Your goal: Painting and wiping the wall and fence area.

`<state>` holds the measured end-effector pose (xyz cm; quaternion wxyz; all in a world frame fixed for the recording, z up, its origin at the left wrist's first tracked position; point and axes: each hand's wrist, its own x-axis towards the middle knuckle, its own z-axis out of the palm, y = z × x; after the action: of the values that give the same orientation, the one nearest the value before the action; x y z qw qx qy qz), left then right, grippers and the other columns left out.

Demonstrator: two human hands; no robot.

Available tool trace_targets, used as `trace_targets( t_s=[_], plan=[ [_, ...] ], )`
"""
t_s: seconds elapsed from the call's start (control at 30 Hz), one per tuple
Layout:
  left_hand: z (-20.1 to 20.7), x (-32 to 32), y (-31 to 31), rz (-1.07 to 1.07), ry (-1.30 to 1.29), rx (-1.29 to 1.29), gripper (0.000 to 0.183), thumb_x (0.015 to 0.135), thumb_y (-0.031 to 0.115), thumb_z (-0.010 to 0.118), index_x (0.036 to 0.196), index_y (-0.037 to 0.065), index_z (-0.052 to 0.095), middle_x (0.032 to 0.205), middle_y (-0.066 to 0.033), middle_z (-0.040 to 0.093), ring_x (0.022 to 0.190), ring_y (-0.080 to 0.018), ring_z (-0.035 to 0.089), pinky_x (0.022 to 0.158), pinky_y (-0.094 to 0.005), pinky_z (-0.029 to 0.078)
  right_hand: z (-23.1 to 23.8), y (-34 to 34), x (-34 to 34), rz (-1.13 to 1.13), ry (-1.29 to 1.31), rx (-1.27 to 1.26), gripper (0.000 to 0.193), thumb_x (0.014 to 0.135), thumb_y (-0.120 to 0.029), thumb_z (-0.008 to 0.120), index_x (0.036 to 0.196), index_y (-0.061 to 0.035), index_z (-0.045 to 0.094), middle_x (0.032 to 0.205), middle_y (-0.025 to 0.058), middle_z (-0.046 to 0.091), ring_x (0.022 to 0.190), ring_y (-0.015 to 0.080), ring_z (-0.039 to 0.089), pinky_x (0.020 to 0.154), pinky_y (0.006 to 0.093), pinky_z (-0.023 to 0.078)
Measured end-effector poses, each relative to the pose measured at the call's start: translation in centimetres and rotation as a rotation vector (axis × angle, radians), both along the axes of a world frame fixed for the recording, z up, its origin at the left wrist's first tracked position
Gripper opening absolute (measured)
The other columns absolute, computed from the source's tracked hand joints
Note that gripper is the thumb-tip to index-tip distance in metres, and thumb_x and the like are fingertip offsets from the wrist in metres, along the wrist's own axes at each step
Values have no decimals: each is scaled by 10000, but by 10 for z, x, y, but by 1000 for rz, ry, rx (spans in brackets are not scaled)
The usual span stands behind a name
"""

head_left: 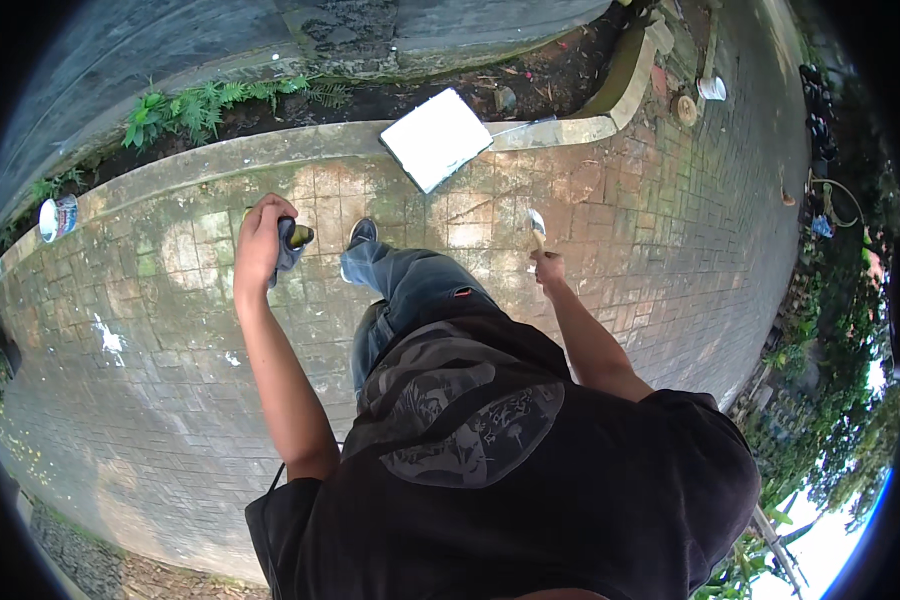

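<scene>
Two hands up over brick paving (590,210), each w/ one item. Left hand (260,240) fisted tight round a rag (290,245) and a small yellowish-tipped thing, can't tell what. Right hand (548,268) closed on 1 brush (536,228), long axis running up and away from the fingers, bristle end farthest. 1 white board (436,138) lies on the curb (270,150) ahead, between the hands, nearer the right. 1 paint can (58,217) sits far left on the curb, well apart from the left hand. 1 shoe (362,233) steps forward.
</scene>
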<state>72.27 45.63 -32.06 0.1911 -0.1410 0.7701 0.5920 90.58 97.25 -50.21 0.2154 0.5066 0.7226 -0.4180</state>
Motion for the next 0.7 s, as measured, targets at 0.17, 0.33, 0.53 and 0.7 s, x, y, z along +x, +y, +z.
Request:
trace_targets(
  t_s=[0.17,0.33,0.53,0.7],
  plan=[
    [111,68,110,-284,29,-210,278,703,266,444,767,8,525,549,-74,404,515,-191,426,532,-310,328,-78,69,-69,452,-8,-2,292,876,-311,552,766,-40,558,469,21,427,352,117,390,339,281,302],
    [133,103,195,-245,164,-22,355,581,358,529,707,28,487,506,-91,424,436,-280,431,437,-388,331,-140,78,-155,1482,-57,233,435,887,-378,446,968,18,609,1051,278,599,981,425,581,850,481,465],
    [21,54,277,-98,90,72,389,641,415,535,698,32,509,488,-64,424,414,-251,432,422,-383,331,-209,89,-273,1640,-140,385,361,903,-287,444,1030,40,529,994,274,606,970,415,588,862,460,468],
    [-160,-6,383,-134,27,237,414,689,446,517,693,32,525,478,-47,424,402,-233,433,415,-377,329,-362,135,-350,2038,249,427,289,911,-274,499,1025,-8,489,1025,259,561,948,413,569,799,499,456]
  ],
)
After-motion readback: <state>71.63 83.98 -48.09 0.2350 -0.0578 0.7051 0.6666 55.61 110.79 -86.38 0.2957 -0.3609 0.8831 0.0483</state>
